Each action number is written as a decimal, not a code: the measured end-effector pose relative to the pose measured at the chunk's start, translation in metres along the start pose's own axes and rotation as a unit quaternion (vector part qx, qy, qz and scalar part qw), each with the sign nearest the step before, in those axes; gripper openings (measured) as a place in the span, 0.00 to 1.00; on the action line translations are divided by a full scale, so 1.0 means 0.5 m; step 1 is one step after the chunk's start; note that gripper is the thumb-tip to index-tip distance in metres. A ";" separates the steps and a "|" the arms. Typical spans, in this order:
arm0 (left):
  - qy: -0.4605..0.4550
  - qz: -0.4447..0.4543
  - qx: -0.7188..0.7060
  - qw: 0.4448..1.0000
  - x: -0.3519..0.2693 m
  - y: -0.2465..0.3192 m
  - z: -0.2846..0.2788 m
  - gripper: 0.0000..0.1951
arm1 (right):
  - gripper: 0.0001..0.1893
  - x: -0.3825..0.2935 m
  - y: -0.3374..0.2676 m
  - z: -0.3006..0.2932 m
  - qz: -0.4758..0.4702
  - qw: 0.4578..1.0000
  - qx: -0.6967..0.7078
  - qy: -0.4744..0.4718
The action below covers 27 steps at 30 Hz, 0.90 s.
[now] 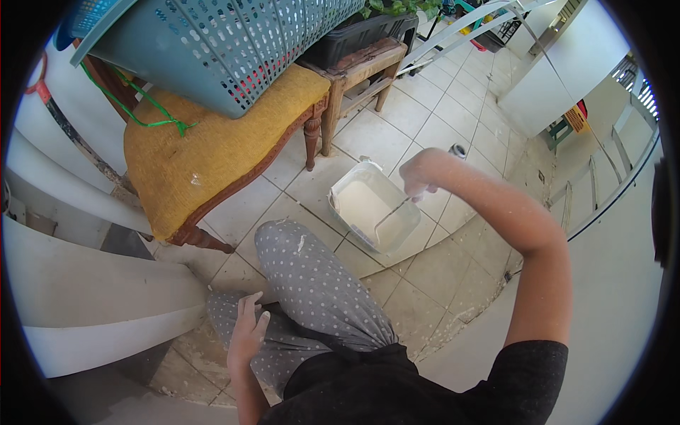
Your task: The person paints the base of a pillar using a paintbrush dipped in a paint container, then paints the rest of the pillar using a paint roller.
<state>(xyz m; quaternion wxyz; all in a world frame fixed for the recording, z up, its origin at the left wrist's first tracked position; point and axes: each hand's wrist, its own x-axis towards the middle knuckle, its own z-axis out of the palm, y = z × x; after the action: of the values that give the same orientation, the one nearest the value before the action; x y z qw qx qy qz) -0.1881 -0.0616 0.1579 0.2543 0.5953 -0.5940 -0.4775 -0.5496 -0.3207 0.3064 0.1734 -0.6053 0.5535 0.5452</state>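
Observation:
A translucent plastic tub stands on the floor tiles before me. Inside it lies a pale cream liquid or paste. My right hand is closed around a tool with a thin bent metal rod, perhaps a roller frame. The rod slants down into the tub, its lower end at the cream material. The tool's dark handle end sticks out behind the hand. Over my left thigh, my left hand is empty, its fingers apart and whitened with residue.
To the left is a wooden chair with a yellow seat, bearing a blue-grey perforated plastic basket. Beyond it, a small wooden stand carries a black crate. A metal ladder is at right. White spatters mark the floor.

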 end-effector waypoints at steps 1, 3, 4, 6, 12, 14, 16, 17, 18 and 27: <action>-0.002 -0.002 0.003 1.000 -0.005 -0.006 0.001 0.23 | 0.13 0.013 -0.015 0.006 -0.021 1.000 -0.002 0.004; -0.006 -0.002 0.007 1.000 -0.006 -0.006 0.005 0.23 | 0.12 0.044 -0.037 0.015 -0.041 0.999 -0.002 0.007; -0.014 0.000 0.013 1.000 -0.007 -0.002 0.005 0.23 | 0.12 0.057 -0.045 0.023 -0.047 0.999 -0.016 0.008; -0.024 0.005 0.022 0.999 -0.005 0.003 0.006 0.23 | 0.11 0.075 -0.050 0.033 -0.051 0.998 -0.025 0.009; -0.031 0.003 0.030 0.999 0.017 0.021 0.006 0.22 | 0.20 0.037 -0.043 0.021 -0.086 0.990 -0.109 0.002; -0.028 0.018 0.028 0.999 0.019 0.028 0.005 0.22 | 0.21 -0.019 -0.030 -0.002 -0.078 0.992 -0.099 0.012; -0.030 0.015 0.021 0.999 0.018 0.029 0.004 0.22 | 0.22 -0.107 -0.024 -0.029 -0.061 0.994 -0.093 0.017; -0.030 0.016 0.015 0.999 0.020 0.030 0.003 0.22 | 0.23 -0.142 -0.021 -0.043 -0.042 0.995 -0.086 0.024; -0.032 0.016 0.015 0.999 0.021 0.031 0.003 0.22 | 0.23 -0.167 -0.015 -0.054 -0.042 0.995 -0.084 0.023; -0.042 0.006 0.019 0.999 0.027 0.033 0.017 0.22 | 0.21 -0.176 -0.002 -0.040 -0.001 0.999 -0.048 0.023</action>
<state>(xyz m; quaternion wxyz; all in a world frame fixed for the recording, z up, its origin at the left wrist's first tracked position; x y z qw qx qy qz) -0.2054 -0.0747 0.1650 0.2204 0.5762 -0.6168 -0.4889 -0.5211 -0.2944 0.3878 0.1316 -0.6258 0.5298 0.5571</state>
